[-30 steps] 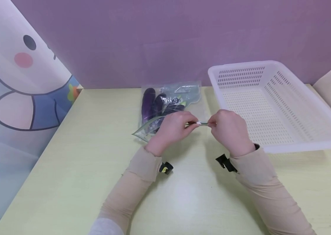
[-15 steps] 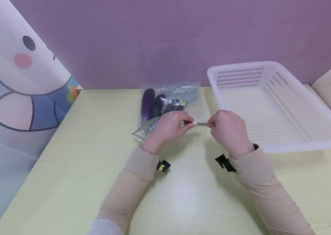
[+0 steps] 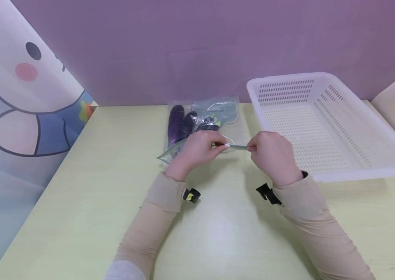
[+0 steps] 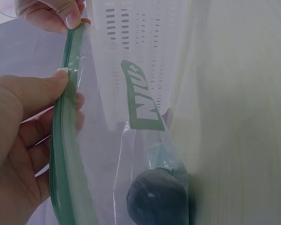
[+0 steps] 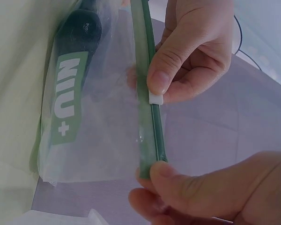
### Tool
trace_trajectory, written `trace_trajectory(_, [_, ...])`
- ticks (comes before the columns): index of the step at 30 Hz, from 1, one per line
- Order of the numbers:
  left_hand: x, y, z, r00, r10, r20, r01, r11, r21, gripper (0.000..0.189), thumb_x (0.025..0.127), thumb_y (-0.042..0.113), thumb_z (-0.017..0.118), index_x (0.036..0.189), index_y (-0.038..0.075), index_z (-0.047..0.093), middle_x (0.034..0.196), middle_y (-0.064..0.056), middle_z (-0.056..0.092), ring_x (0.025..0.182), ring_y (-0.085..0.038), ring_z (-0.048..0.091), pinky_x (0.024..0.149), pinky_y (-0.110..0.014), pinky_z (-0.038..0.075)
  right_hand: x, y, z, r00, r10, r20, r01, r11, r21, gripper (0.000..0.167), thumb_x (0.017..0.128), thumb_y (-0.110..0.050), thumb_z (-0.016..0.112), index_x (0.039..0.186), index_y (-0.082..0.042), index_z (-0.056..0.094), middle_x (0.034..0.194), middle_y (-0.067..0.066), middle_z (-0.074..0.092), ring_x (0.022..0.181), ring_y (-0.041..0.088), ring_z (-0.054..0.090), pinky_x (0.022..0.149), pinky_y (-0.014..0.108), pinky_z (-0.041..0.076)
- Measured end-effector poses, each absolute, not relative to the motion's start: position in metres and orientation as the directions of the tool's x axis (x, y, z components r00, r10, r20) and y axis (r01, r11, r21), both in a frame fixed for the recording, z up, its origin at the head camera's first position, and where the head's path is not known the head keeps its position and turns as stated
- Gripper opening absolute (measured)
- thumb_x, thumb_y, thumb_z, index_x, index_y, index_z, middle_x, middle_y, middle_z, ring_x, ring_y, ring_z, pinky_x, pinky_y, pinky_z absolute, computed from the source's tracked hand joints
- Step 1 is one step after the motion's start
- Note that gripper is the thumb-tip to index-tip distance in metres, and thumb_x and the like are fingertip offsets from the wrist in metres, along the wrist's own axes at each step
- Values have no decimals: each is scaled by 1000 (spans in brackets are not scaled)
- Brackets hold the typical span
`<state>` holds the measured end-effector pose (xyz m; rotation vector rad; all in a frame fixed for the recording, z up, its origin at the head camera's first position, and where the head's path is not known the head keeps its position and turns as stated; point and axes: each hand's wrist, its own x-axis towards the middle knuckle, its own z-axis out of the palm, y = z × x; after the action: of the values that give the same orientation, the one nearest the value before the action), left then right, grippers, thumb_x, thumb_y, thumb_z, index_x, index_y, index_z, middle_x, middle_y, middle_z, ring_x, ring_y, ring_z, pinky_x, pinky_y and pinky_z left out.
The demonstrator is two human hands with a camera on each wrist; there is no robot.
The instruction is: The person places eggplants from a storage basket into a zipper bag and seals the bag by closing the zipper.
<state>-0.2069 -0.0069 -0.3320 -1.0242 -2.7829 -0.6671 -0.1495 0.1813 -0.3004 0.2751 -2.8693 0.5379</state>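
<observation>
A clear zip bag [image 3: 230,116] with a green-edged mouth holds several dark purple eggplants [image 3: 175,122] on the table. My left hand [image 3: 199,148] pinches the small white slider [image 5: 156,98] on the bag's green zip strip [image 4: 71,93]. At the strip's right end, my right hand [image 3: 272,155] grips the corner of the bag between thumb and fingers. A short stretch of strip runs taut between the two hands. To the left of the slider the bag's mouth gapes. Green printed lettering shows on the bag in both wrist views.
A white perforated plastic basket [image 3: 306,128] stands on the table [image 3: 218,233] at the right, close to my right hand. A purple wall [image 3: 197,50] rises behind the table. A cartoon-printed sheet [image 3: 25,101] hangs at the left.
My left hand has moved left along the zip strip with the slider, so the stretch between the hands is longer. The right hand has stayed at the bag's corner.
</observation>
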Motion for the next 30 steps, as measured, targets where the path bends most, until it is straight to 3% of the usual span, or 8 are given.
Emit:
trace_trajectory(14, [-210,-16,-331,-777,591,215,624,678,390,17,90,26,66,99,16,74,99,3,72,77,-10,60,71,-25,48,-149,181,-299,-963,-144,230,-218,916,-337,11,79,-3,67,84,-5,76,85,12,73,72,34,65,53,46,49])
trace_trajectory(30, [-214,-26,-331,-784,583,212,611,667,426,18,88,24,67,99,12,75,95,-1,72,83,-14,64,77,-30,51,-148,183,-299,-969,-141,200,-205,917,-343,13,79,-4,65,85,-6,76,88,11,73,78,36,66,57,47,49])
